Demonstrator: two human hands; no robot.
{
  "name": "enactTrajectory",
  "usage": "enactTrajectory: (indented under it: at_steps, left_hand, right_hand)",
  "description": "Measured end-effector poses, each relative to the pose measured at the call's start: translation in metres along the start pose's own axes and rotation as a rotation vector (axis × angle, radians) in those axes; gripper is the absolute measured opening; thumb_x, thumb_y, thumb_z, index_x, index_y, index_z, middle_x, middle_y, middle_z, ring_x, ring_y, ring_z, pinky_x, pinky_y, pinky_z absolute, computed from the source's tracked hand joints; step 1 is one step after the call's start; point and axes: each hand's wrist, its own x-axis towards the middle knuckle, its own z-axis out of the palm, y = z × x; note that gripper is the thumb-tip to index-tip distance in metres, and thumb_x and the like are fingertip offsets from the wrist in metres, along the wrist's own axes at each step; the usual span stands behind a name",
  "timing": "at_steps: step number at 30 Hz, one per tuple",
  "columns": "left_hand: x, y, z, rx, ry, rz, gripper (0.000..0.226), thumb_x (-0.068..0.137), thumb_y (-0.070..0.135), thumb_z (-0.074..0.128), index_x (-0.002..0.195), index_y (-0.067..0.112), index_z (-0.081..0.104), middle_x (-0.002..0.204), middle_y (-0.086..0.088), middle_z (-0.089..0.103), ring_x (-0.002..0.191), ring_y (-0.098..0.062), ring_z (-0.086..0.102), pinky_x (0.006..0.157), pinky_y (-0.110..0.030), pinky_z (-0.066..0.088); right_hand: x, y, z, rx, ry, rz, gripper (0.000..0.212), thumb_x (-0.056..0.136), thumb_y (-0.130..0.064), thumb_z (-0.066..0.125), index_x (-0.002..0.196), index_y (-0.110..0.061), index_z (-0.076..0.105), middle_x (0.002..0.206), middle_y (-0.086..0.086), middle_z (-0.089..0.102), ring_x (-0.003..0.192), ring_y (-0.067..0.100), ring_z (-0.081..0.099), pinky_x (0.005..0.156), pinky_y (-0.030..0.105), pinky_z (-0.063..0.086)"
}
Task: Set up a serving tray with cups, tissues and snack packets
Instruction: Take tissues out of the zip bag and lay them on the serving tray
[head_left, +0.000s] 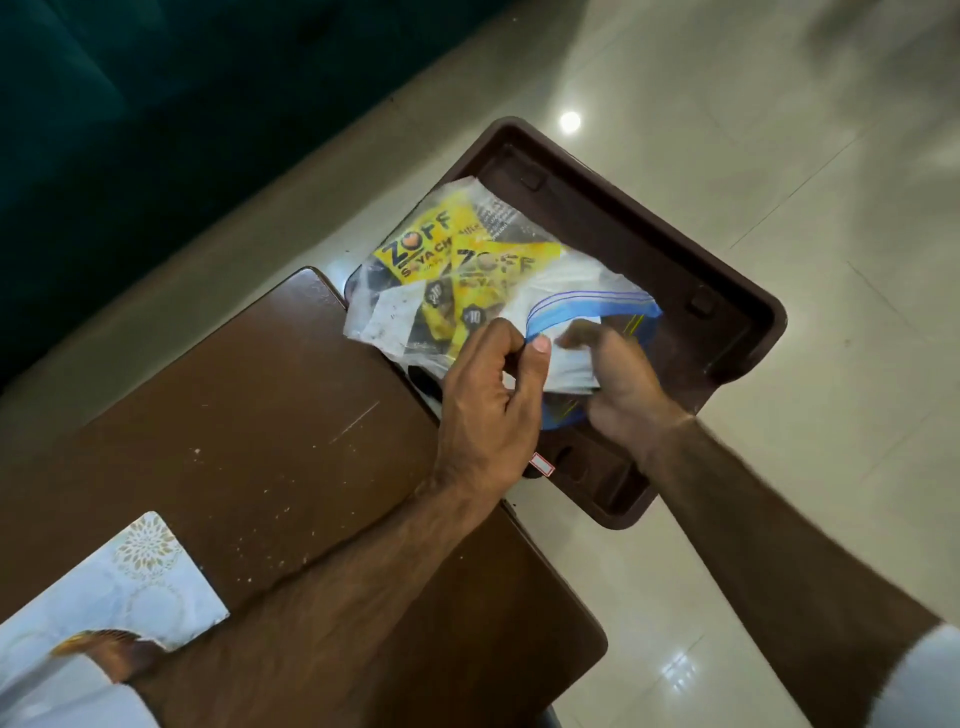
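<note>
Left hand (493, 395) pinching blue zip edge of bag (467, 280); right hand (618, 384) closed on tissues (569, 364) at bag mouth. Yellow packets (441, 244) inside. Bag over brown tray (727, 291), half off desk (234, 415), above floor

The right hand's (618, 379) fingers are hidden inside the zip bag (498, 291); the tissues (566, 364) they seem to grip are blurred beneath them.

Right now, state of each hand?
Left hand: closed, pinching the blue zip edge of the clear bag.
Right hand: closed on white folded tissues at the bag's mouth.
</note>
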Motion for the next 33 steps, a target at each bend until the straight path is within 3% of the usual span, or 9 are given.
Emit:
enactTrajectory:
  at_steps: [4, 11, 15, 19, 21, 24, 26, 29, 33]
  left_hand:
    - [-0.001, -0.004, 0.002, -0.001, 0.011, -0.040, 0.026, 0.098, 0.024, 0.055, 0.078, 0.007, 0.052, 0.075, -0.006, 0.055, 0.070, -0.019, 0.054, 0.059, -0.025, 0.040]
    - [0.014, -0.010, -0.007, -0.119, 0.162, -0.275, 0.026, 0.090, 0.033, 0.058, 0.075, 0.012, 0.054, 0.066, -0.003, 0.058, 0.061, -0.009, 0.052, 0.058, -0.036, 0.046]
    - [0.020, -0.012, -0.015, -0.157, 0.139, -0.303, 0.029, 0.091, 0.034, 0.060, 0.074, 0.011, 0.053, 0.082, -0.020, 0.067, 0.081, -0.035, 0.066, 0.068, -0.052, 0.054]
    - [0.012, -0.007, -0.020, -0.148, -0.251, -0.354, 0.033, 0.087, 0.044, 0.067, 0.078, 0.012, 0.063, 0.072, 0.004, 0.065, 0.070, -0.010, 0.061, 0.071, -0.041, 0.051]
    - [0.004, -0.004, -0.021, -0.164, -0.437, -0.401, 0.038, 0.081, 0.053, 0.067, 0.090, 0.016, 0.068, 0.087, 0.008, 0.068, 0.082, -0.007, 0.063, 0.084, -0.042, 0.052]
    - [-0.011, 0.003, -0.027, -0.294, -0.399, -0.375, 0.044, 0.078, 0.055, 0.070, 0.108, 0.024, 0.063, 0.111, 0.005, 0.069, 0.104, -0.014, 0.066, 0.093, -0.044, 0.054]
    - [-0.021, 0.004, -0.036, -0.429, -0.385, -0.356, 0.038, 0.076, 0.050, 0.075, 0.104, 0.029, 0.060, 0.109, 0.000, 0.068, 0.099, -0.021, 0.068, 0.081, -0.045, 0.058]
    - [-0.036, 0.000, -0.051, -0.264, -0.345, -0.264, 0.039, 0.072, 0.047, 0.079, 0.099, 0.033, 0.055, 0.095, 0.009, 0.068, 0.086, -0.012, 0.069, 0.060, -0.027, 0.055]
    - [-0.043, -0.010, -0.082, -0.091, -0.251, -0.229, 0.032, 0.076, 0.037, 0.076, 0.103, 0.032, 0.059, 0.095, 0.015, 0.069, 0.084, -0.004, 0.067, 0.062, -0.023, 0.054]
  right_hand:
    - [-0.026, 0.010, -0.062, 0.026, 0.053, -0.003, 0.036, 0.076, 0.004, 0.056, 0.109, 0.007, 0.068, 0.097, 0.017, 0.071, 0.087, 0.033, 0.068, 0.083, 0.043, 0.057]
    - [-0.048, 0.000, -0.143, -0.034, 0.115, -0.111, 0.028, 0.083, 0.003, 0.041, 0.104, 0.005, 0.061, 0.091, 0.015, 0.062, 0.079, 0.030, 0.057, 0.063, 0.033, 0.052]
    - [-0.053, 0.001, -0.154, 0.029, 0.072, -0.121, 0.032, 0.088, 0.002, 0.037, 0.110, -0.005, 0.060, 0.103, 0.014, 0.062, 0.093, 0.032, 0.057, 0.083, 0.042, 0.050]
    - [-0.063, -0.005, -0.140, 0.195, -0.057, -0.105, 0.044, 0.084, 0.002, 0.039, 0.118, -0.012, 0.063, 0.099, 0.006, 0.071, 0.084, 0.023, 0.069, 0.069, 0.027, 0.058]
    - [-0.070, -0.007, -0.122, 0.201, -0.150, -0.131, 0.053, 0.077, 0.001, 0.046, 0.125, -0.013, 0.061, 0.106, 0.005, 0.072, 0.088, 0.021, 0.070, 0.072, 0.028, 0.058]
    - [-0.079, -0.004, -0.085, 0.140, -0.193, -0.179, 0.058, 0.071, 0.002, 0.053, 0.128, -0.007, 0.061, 0.113, 0.010, 0.072, 0.093, 0.025, 0.070, 0.073, 0.032, 0.059]
    - [-0.084, 0.003, -0.060, 0.077, -0.169, -0.208, 0.056, 0.074, 0.008, 0.055, 0.129, 0.000, 0.058, 0.122, 0.018, 0.069, 0.099, 0.033, 0.069, 0.082, 0.042, 0.057]
    - [-0.089, 0.017, -0.030, 0.030, -0.202, -0.186, 0.055, 0.078, 0.009, 0.058, 0.133, 0.002, 0.054, 0.128, 0.027, 0.064, 0.106, 0.042, 0.066, 0.088, 0.053, 0.055]
    - [-0.093, 0.037, -0.002, 0.042, -0.239, -0.149, 0.052, 0.084, 0.015, 0.055, 0.133, -0.005, 0.051, 0.132, 0.024, 0.061, 0.123, 0.047, 0.057, 0.102, 0.066, 0.045]
